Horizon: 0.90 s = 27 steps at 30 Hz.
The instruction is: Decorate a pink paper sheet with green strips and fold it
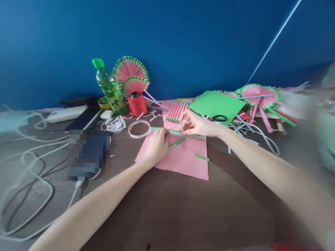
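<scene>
Pink paper point(182, 163) lies flat on the bench point(191, 211), the left hand point(157, 145) curled over its ten o'clock and the right hand point(193, 124) narrowed at one o'clock, though whether either grips anything I cannot tell.

The dark brown worktop point(163, 214) carries a pink sheet point(188, 163); left of it are a white ring point(137, 136), red spool point(137, 105), bottle point(110, 89), phone point(91, 151) and cable point(53, 190).

Tape roll point(137, 136) left of sheet point(185, 165)
</scene>
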{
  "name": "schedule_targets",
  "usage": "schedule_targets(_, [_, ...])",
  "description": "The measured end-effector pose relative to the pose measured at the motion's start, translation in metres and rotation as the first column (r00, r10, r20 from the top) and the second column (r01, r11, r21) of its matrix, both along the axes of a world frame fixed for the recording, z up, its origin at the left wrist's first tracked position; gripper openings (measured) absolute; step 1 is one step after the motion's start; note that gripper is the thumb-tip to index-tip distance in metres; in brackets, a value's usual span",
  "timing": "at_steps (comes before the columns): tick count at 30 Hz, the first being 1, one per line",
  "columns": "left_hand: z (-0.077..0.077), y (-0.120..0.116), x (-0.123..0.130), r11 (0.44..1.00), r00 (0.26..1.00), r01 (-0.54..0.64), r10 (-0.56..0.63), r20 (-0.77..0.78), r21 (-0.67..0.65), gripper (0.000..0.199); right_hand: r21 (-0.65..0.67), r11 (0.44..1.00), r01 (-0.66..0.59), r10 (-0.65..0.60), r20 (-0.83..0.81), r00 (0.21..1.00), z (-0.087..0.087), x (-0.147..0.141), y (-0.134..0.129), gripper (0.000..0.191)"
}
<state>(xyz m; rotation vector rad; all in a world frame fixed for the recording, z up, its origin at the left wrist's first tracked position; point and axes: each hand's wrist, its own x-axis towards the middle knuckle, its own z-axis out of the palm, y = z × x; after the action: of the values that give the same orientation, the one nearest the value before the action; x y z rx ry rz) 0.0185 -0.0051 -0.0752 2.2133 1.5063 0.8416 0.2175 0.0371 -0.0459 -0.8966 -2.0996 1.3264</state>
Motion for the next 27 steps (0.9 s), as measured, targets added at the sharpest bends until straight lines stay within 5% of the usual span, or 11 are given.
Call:
schedule_targets(7, [-0.002, 0.006, -0.004, 0.995, 0.96, -0.036, 0.061, 0.272, -0.098, 0.019, -0.248, 0.941, -0.23, 0.26, 0.095, 0.961, 0.028, 0.014, -0.016, 0.023])
schedule_targets(11, [-0.002, 0.008, -0.003, 0.988, 0.937, -0.068, 0.111, 0.33, -0.14, 0.016, -0.298, 0.941, -0.159, 0.196, 0.1, 0.975, 0.037, 0.026, -0.029, 0.029])
schedule_targets(14, [0.0, 0.007, -0.002, 0.987, 0.932, -0.092, 0.132, 0.337, -0.133, 0.016, -0.269, 0.961, -0.072, 0.144, 0.257, 0.956, 0.04, 0.031, -0.035, 0.027])
schedule_targets(19, [0.002, 0.005, -0.004, 0.996, 0.964, -0.074, 0.083, 0.254, -0.043, 0.017, -0.108, 0.994, 0.033, 0.041, 0.612, 0.79, 0.038, 0.028, -0.034, 0.021])
schedule_targets(27, [0.007, 0.001, -0.002, 1.0, 0.991, -0.021, 0.018, 0.136, 0.016, 0.019, -0.092, 0.996, 0.004, 0.041, 0.483, 0.875, 0.03, 0.022, -0.036, 0.018])
